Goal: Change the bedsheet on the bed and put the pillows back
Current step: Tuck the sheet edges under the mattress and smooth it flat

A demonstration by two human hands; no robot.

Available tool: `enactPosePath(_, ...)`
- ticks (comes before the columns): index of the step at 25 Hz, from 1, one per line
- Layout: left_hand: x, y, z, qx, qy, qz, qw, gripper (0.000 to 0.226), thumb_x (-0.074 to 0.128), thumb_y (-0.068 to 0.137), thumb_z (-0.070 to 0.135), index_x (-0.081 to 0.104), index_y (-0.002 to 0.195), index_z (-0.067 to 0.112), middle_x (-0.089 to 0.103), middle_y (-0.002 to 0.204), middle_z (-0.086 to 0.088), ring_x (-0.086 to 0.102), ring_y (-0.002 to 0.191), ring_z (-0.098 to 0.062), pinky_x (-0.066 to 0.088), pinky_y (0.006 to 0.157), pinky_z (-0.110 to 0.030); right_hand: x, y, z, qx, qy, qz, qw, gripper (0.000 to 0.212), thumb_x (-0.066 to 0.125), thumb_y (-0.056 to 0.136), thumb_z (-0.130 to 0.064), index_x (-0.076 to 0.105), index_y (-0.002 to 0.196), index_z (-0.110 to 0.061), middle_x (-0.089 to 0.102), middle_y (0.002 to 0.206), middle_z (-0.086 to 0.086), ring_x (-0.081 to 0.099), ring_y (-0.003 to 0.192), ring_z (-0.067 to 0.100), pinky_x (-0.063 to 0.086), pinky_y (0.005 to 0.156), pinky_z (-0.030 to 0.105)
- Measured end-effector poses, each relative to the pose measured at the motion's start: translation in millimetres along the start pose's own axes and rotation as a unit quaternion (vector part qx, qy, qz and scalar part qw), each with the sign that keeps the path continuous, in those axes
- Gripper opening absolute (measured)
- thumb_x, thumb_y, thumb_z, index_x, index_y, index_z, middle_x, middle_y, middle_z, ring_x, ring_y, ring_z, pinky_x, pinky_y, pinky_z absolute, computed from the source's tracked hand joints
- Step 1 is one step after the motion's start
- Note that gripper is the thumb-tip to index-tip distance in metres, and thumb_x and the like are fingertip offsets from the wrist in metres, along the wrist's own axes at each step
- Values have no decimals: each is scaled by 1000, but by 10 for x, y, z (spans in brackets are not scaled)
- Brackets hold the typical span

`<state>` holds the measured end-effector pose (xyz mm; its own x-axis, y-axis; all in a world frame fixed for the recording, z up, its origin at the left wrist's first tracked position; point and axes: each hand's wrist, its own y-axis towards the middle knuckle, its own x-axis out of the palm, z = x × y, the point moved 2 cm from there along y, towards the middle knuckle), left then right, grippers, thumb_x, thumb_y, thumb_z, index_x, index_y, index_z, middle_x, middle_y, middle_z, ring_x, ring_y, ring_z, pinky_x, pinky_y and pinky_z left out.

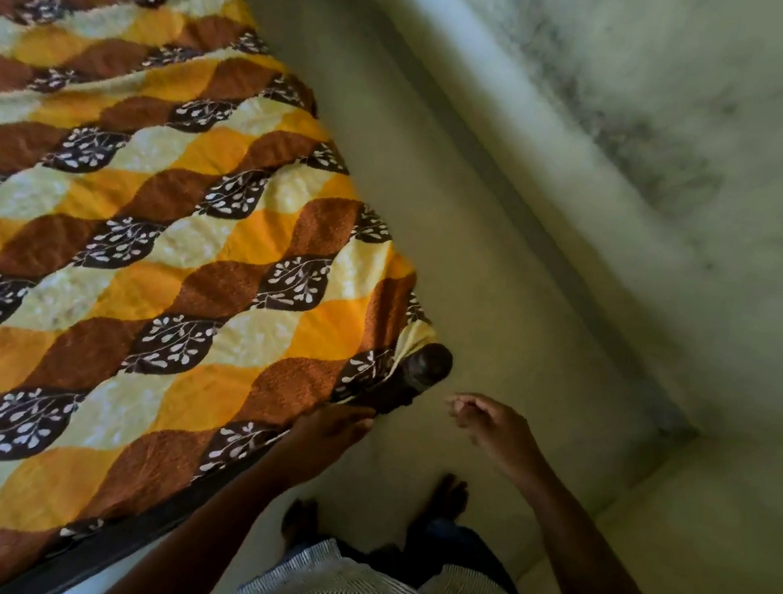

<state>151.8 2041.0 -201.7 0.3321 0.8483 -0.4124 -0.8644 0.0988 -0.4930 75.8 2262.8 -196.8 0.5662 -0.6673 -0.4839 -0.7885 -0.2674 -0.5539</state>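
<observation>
A bedsheet (134, 212) with a wavy pattern of orange, brown, cream and dark leaf patches covers the bed across the left of the view. Its near right corner is gathered around a dark rounded bedpost (424, 369). My left hand (331, 429) rests on the sheet's edge just below that post, fingers pressed flat against the cloth. My right hand (492, 425) hovers over the floor to the right of the post, fingers loosely curled and holding nothing. No pillows are in view.
A pale floor (445, 212) runs as a narrow strip between the bed and a stained wall (665, 135). My bare feet (446, 498) stand beside the bed's dark frame (114, 551). The wall turns a corner at right.
</observation>
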Motion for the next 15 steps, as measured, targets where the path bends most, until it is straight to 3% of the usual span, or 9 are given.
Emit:
enactPosePath(2, 150, 271, 383, 41, -11, -24, 999, 32, 45, 97, 24, 55, 127, 16, 53, 120, 10, 49, 111, -4, 37, 81, -12, -277, 63, 224, 31, 35, 13, 999, 29, 47, 96, -29, 63, 118, -18, 63, 121, 0, 57, 108, 14, 39, 82, 21)
enactPosePath(4, 376, 627, 736, 51, -31, -24, 998, 33, 46, 96, 26, 56, 126, 16, 59, 122, 1, 54, 108, -7, 38, 78, -4, -636, 198, 409, 36, 45, 23, 998, 28, 48, 96, -28, 63, 118, -17, 63, 117, -1, 56, 105, 11, 39, 81, 20)
enactPosePath(6, 631, 966, 1095, 26, -59, -4, 998, 33, 47, 96, 25, 55, 126, 16, 59, 118, -5, 57, 99, -11, 40, 76, -5, -1073, 364, 544, 29, 42, 22, 998, 27, 48, 96, -27, 63, 117, -18, 63, 113, -2, 56, 104, 10, 41, 81, 20)
enactPosePath(8, 850, 1288, 1426, -22, -102, 25, 994, 33, 48, 96, 22, 54, 128, 15, 58, 122, -7, 59, 104, -22, 42, 76, -11, -1529, 560, 646, 10, 14, 13, 1000, 28, 48, 96, -28, 63, 118, -17, 63, 114, -3, 58, 107, 12, 41, 83, 20)
enactPosePath(11, 1092, 1735, 1772, -49, -109, 60, 991, 36, 44, 98, 17, 48, 132, 11, 51, 134, -12, 48, 111, -12, 34, 65, 3, -2130, 896, 766, 5, -6, -3, 1000, 29, 50, 95, -30, 64, 116, -16, 65, 117, -2, 59, 107, 14, 44, 84, 24)
enactPosePath(12, 1147, 1873, 1854, -61, -114, 72, 989, 37, 42, 98, 17, 45, 135, 9, 47, 138, -12, 45, 116, -12, 34, 67, 1, -2298, 1034, 802, 10, -8, -10, 1000, 29, 51, 94, -32, 65, 114, -17, 65, 115, -1, 60, 106, 15, 46, 86, 28)
enactPosePath(15, 1159, 2221, 1955, -120, -155, 121, 973, 39, 38, 100, 20, 42, 137, 11, 40, 143, -10, 40, 129, -23, 34, 93, -19, -2672, 1508, 788, -3, -45, -39, 998, 31, 51, 93, -37, 65, 113, -17, 68, 111, 3, 62, 104, 17, 49, 92, 35)
